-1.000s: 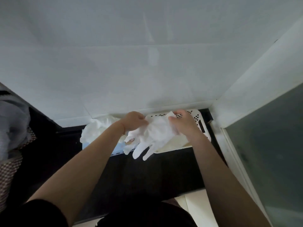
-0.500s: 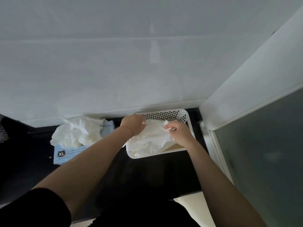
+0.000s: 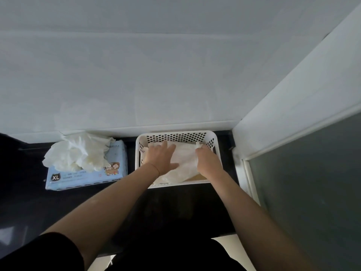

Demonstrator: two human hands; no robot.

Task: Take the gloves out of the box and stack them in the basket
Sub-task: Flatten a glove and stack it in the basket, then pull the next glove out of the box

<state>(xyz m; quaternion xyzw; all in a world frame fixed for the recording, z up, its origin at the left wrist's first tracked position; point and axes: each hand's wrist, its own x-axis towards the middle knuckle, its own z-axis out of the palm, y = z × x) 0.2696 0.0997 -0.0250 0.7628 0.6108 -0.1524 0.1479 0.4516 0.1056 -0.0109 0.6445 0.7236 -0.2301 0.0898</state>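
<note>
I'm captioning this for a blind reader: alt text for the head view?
Both hands, left hand flat and right hand beside it, press white gloves into a white basket; a blue glove box sits left.

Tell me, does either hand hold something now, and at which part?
The right hand pinches the glove in the basket at its far right edge. The left hand only presses flat on it.

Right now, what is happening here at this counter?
A person is laying gloves in the white basket. The left hand presses flat on them; the right hand pinches an edge. More gloves bulge from the blue box left of the basket.
</note>
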